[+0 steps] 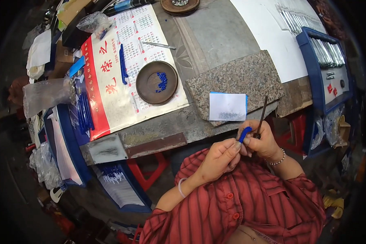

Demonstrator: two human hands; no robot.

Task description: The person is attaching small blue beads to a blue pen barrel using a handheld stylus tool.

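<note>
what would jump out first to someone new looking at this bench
Probably the two hands meeting near the bench edge: the left hand and right hand pinch a small blue plastic piece, the right also gripping a thin dark rod. To the left, a round brown dish of blue bits sits on a red-and-white wall calendar.

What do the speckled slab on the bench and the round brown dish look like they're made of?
The speckled slab looks like polished granite: grey-pink flecked grain, a thick cut edge. The round brown dish seems to be metal or glazed ceramic, with a dull, smooth sheen and a raised rim; it holds small blue pieces, likely plastic by their even bright colour.
</note>
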